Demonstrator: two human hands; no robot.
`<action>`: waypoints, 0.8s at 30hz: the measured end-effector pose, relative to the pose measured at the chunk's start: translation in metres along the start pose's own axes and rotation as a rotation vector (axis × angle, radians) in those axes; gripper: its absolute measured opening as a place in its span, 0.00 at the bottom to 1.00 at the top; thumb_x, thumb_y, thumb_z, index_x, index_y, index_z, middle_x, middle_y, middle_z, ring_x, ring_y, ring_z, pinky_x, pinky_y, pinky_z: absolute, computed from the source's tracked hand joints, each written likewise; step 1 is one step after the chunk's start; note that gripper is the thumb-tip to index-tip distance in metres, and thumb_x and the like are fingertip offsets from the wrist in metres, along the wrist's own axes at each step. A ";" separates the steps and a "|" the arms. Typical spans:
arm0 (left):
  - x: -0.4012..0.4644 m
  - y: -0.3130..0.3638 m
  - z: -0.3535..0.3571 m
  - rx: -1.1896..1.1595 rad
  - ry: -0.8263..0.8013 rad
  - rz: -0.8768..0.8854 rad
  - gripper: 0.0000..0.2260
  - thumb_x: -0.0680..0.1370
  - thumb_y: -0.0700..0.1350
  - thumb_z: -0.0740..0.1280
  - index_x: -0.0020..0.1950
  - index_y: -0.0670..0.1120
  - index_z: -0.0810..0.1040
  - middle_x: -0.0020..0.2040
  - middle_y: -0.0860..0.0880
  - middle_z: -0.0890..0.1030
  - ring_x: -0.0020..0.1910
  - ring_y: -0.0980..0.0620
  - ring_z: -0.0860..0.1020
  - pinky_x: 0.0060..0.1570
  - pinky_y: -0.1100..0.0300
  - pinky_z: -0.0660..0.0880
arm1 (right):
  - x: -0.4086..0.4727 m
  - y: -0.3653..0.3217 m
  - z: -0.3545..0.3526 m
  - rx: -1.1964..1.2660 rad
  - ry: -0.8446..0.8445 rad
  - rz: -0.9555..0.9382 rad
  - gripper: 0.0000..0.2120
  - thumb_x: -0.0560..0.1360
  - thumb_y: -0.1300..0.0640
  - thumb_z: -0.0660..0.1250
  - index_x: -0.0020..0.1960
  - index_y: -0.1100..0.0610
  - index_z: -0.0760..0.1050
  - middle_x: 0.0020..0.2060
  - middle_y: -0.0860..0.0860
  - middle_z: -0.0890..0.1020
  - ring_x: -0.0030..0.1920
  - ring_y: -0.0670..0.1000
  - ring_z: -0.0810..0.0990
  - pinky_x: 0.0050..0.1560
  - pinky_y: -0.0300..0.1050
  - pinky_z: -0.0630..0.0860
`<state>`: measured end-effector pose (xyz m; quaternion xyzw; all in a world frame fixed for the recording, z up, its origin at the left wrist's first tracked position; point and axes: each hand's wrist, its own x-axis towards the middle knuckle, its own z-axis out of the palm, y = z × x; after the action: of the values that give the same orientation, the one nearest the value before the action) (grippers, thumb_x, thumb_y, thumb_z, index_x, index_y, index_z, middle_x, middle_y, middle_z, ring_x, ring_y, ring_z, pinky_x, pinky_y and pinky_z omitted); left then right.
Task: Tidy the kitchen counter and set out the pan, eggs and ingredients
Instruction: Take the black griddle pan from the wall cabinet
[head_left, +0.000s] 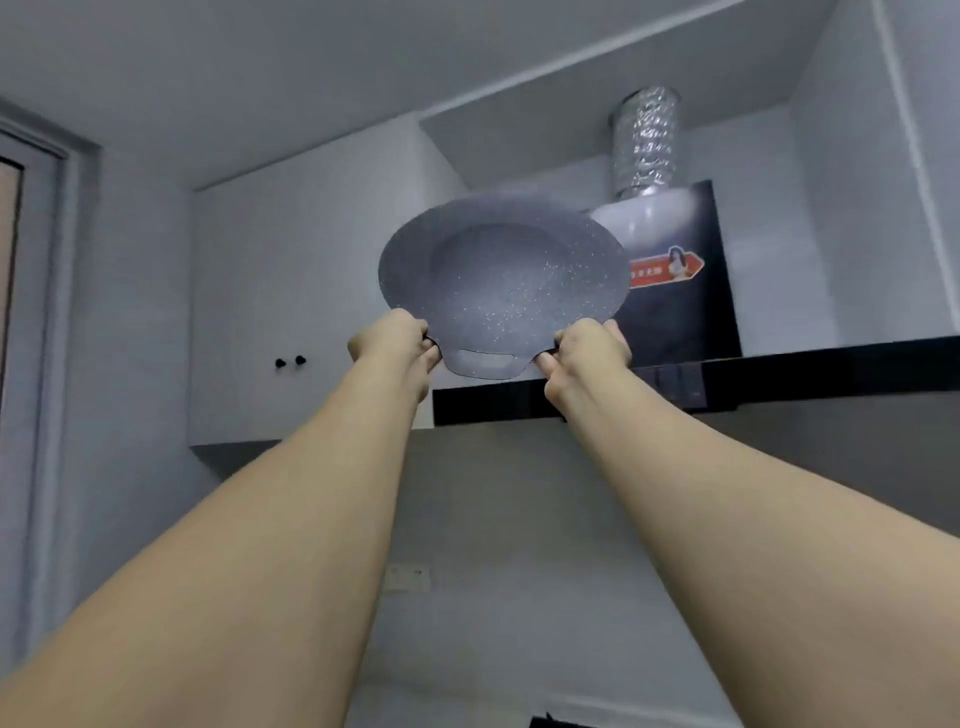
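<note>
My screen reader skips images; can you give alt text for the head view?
Both hands, left hand and right hand, hold a speckled grey pan up by its lower rim before a black range hood with a foil duct.

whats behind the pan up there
Behind the pan, held up by both hands, are the black range hood and its foil duct. The pan covers the hood's left part.

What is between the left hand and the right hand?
In the head view, the speckled pan's tab handle lies between the left hand and right hand.
</note>
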<state>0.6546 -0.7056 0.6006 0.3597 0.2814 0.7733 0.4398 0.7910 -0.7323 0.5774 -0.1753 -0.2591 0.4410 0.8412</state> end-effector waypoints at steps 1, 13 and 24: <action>0.013 -0.006 -0.016 -0.002 0.035 -0.004 0.11 0.73 0.28 0.57 0.48 0.42 0.70 0.41 0.45 0.71 0.38 0.47 0.69 0.23 0.63 0.75 | -0.002 0.017 0.000 0.000 0.009 0.030 0.30 0.74 0.72 0.50 0.69 0.49 0.69 0.49 0.51 0.78 0.27 0.49 0.75 0.34 0.42 0.81; 0.093 -0.156 -0.265 0.136 0.448 -0.156 0.08 0.78 0.31 0.59 0.52 0.38 0.76 0.40 0.45 0.79 0.31 0.52 0.77 0.21 0.66 0.74 | -0.010 0.312 -0.077 -0.141 0.059 0.459 0.30 0.74 0.73 0.52 0.70 0.52 0.70 0.46 0.51 0.81 0.38 0.51 0.76 0.46 0.48 0.82; 0.113 -0.356 -0.428 0.206 0.708 -0.453 0.09 0.79 0.33 0.61 0.57 0.38 0.77 0.43 0.47 0.81 0.34 0.53 0.80 0.24 0.66 0.75 | -0.007 0.516 -0.232 -0.312 0.224 0.800 0.30 0.74 0.75 0.52 0.69 0.52 0.71 0.45 0.51 0.80 0.35 0.50 0.78 0.28 0.38 0.76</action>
<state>0.4409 -0.4947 0.1186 0.0432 0.5625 0.7007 0.4367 0.5887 -0.4704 0.1186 -0.4333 -0.1415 0.6657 0.5908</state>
